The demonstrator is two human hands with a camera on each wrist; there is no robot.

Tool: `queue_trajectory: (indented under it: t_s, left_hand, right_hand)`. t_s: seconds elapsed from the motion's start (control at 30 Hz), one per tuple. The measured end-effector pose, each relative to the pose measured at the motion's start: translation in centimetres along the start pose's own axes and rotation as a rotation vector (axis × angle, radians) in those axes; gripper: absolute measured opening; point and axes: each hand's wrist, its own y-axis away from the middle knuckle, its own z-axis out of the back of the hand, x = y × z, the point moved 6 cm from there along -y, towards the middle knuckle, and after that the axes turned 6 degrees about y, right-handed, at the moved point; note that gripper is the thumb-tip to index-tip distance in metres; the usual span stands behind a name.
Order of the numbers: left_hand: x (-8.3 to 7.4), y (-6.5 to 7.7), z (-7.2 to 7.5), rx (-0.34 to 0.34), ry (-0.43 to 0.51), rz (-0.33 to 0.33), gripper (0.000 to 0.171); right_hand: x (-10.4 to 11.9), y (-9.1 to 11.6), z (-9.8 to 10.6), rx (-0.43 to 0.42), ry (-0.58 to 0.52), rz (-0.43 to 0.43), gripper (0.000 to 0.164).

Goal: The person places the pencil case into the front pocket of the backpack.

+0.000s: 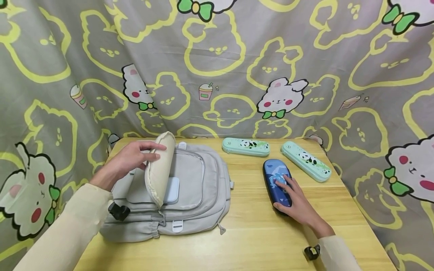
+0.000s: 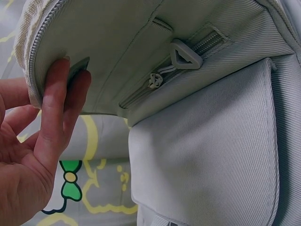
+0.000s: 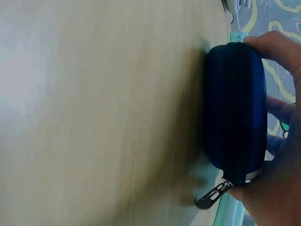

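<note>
From the head, the left hand [image 1: 135, 155] holds up the flap [image 1: 160, 169] of the grey bag [image 1: 211, 180] on the table [image 1: 251, 241]. The right hand [image 1: 295, 199] holds the blue case [image 1: 275, 174], right of the bag, with its fingers spread over the top. One green case [image 1: 234, 146] and another green case [image 1: 322, 171] lie near it.

From the left wrist, fingertips touch the flap's inside.

From the right wrist, the thumb bends onto the blue case's edge. I can't tell if it's off the table.

The step looks like picking up the blue case. Next probably needs a snug grip, with the flap held up.

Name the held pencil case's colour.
The pencil case is mainly blue, clearest in the head view.
</note>
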Motion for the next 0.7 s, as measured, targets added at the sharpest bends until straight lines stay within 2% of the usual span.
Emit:
queue_trajectory:
  t_s: [0.7]
  left_hand:
    - [0.0,-0.1,-0.1,-0.007,0.005,0.018,0.045]
  right_hand:
    - [0.0,-1.4,-0.2,0.102,-0.016,0.133,0.077]
